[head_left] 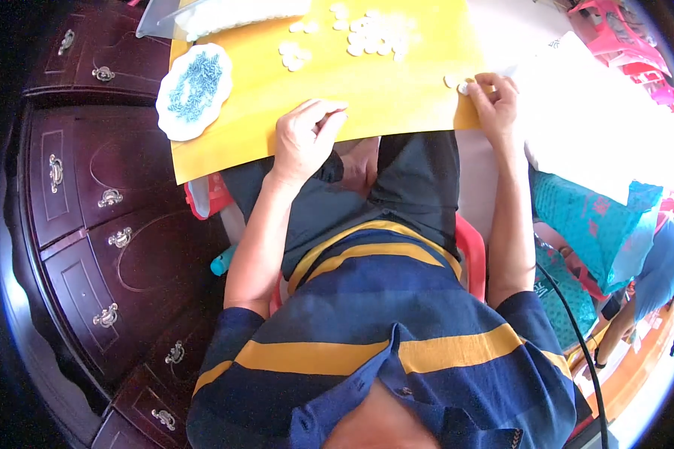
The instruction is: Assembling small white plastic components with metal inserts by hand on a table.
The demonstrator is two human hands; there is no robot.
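Observation:
At the near edge of a yellow board (254,127), my left hand (305,138) is closed, its thumb and fingertips pinched together. Whatever that pinch may hold is too small or hidden to make out. Farther right, my right hand (496,105) bends its thumb and fingers around a small white round piece (463,88) by the board's right edge. Another such disc (449,81) lies just left of those fingertips. Several more white discs (374,34) are spread across the board's far middle, with a smaller cluster (294,56) to their left.
A white scalloped dish (166,123) with many small bluish slender pieces (195,86) sits at the board's left. Behind it stands a clear bin (161,19) of white items. Dark drawers (75,172) line the left; teal bags (584,217) and another person's arm (618,329) are right.

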